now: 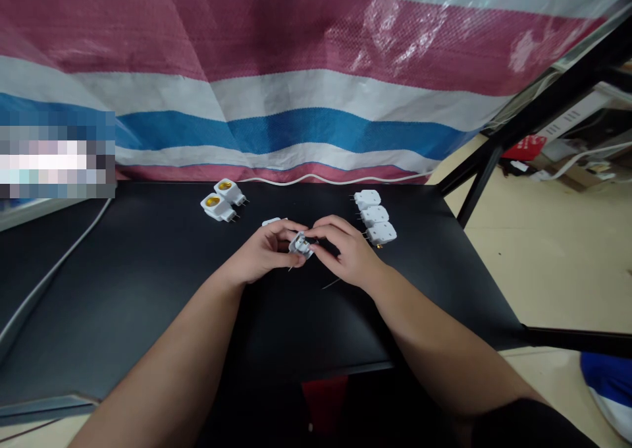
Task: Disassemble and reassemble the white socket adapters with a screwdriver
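Between both hands is a white plug-in lamp socket (301, 244), its inner parts facing up and a thin prong sticking out low on its left. My left hand (264, 253) is closed around its left side, with the thumb along the near edge. On the right edge, the fingertips of my right hand (349, 250) pinch the same piece. A thin metal rod (331, 283) shows under my right hand; whether it is held or lies on the table I cannot tell. Behind my left fingers, another white part (274, 222) is mostly hidden.
Two white lamp sockets with gold screw shells (213, 201) stand back left on the black table (148, 283). Three white plug housings (375, 215) sit in a row at right, a small brass piece (379, 246) beside them. A white cable (311, 177) runs along a striped sheet (316, 46).
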A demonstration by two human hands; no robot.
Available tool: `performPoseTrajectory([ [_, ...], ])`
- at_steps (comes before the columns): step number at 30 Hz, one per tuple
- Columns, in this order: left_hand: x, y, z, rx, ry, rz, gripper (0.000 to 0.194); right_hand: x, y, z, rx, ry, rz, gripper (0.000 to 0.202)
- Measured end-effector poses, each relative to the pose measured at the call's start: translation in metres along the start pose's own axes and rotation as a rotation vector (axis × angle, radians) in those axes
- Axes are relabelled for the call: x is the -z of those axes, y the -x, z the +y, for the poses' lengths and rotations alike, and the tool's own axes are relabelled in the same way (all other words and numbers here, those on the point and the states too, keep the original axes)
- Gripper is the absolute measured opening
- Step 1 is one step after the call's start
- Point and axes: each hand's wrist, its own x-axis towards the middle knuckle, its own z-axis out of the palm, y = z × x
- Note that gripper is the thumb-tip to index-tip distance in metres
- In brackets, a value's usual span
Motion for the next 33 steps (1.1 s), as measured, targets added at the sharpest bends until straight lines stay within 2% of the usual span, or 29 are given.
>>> performPoseTrajectory([
  [11,-0.001,0.0,0.002,0.087,0.144,-0.017,0.05,-0.001,0.001,-0.001,0.071,-0.045,0.024,0.022],
  [15,-0.002,-0.001,0.002,0.06,0.14,0.04,0.051,-0.002,0.001,-0.004,0.067,-0.048,0.062,0.022],
  [21,-0.002,-0.003,0.001,-0.041,0.138,0.13,0.051,-0.004,0.0,-0.006,-0.082,-0.13,0.101,0.017],
  [24,-0.002,-0.003,0.001,-0.047,0.131,0.128,0.05,-0.008,-0.001,-0.006,-0.168,-0.217,0.106,0.014],
  [30,-0.004,-0.003,0.0,-0.05,0.129,0.1,0.051,-0.017,0.0,-0.002,-0.354,-0.232,0.096,0.023],
  [33,-0.004,-0.003,-0.001,-0.052,0.126,0.107,0.051,-0.018,0.001,0.0,-0.368,-0.242,0.105,0.021],
])
